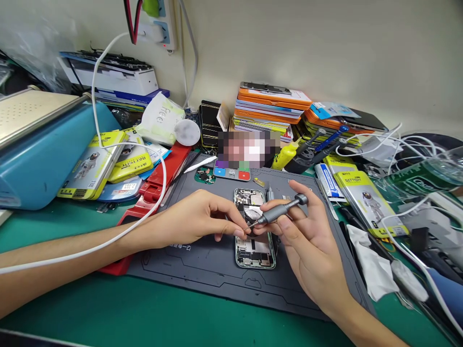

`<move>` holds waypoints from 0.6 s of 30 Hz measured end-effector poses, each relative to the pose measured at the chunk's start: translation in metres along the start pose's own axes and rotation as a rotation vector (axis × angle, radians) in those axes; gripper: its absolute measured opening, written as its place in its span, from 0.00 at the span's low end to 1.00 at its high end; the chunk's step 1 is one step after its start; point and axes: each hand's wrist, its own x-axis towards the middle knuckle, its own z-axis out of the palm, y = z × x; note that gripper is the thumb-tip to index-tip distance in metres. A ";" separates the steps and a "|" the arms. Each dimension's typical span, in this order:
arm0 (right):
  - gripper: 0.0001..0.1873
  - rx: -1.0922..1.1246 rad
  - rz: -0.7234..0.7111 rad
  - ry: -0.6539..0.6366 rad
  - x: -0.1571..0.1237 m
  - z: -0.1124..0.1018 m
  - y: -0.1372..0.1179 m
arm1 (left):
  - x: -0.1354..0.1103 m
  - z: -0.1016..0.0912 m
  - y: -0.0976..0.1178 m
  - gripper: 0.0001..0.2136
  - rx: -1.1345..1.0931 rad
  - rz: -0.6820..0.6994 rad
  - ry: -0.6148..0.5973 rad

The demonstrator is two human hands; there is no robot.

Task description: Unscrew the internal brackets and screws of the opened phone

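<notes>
An opened smartphone (253, 255) lies on the dark grey work mat (202, 270), its inner parts showing. Above it, my right hand (311, 241) grips a grey precision screwdriver (280, 210) whose thin shaft points down to the left. My left hand (202, 217) comes in from the left with thumb and forefinger pinched together at the screwdriver's tip. Whether those fingers hold the tip itself or something tiny is too small to make out. Both hands cover the middle part of the phone.
Yellow battery boxes (88, 168) and a red tool (155, 185) lie on the left. Behind stand stacked orange boxes (271, 103) and a yellow bottle (285, 153). A white cable (164, 178) crosses over my left forearm. At right are a plastic bottle (419, 180) and tangled wires.
</notes>
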 end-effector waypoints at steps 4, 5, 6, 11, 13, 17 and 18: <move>0.25 0.039 0.023 -0.002 0.001 0.000 0.000 | 0.000 0.000 0.000 0.05 -0.036 0.007 -0.009; 0.25 0.046 0.028 -0.006 0.001 0.001 0.000 | -0.001 0.000 -0.001 0.05 -0.044 0.012 -0.012; 0.25 0.052 0.036 -0.011 0.002 0.001 -0.001 | -0.001 0.000 -0.001 0.05 -0.049 0.016 -0.013; 0.25 0.077 0.072 -0.026 0.003 0.002 -0.002 | -0.001 0.000 -0.004 0.06 -0.052 0.026 -0.022; 0.26 0.077 0.073 -0.020 0.003 0.002 -0.002 | 0.000 0.000 -0.005 0.06 -0.048 0.025 -0.022; 0.26 0.071 0.068 -0.001 0.002 0.003 -0.002 | -0.001 0.000 -0.003 0.07 -0.015 0.008 -0.011; 0.26 0.068 0.068 0.004 0.002 0.003 -0.002 | -0.001 0.000 -0.002 0.07 -0.002 0.002 -0.008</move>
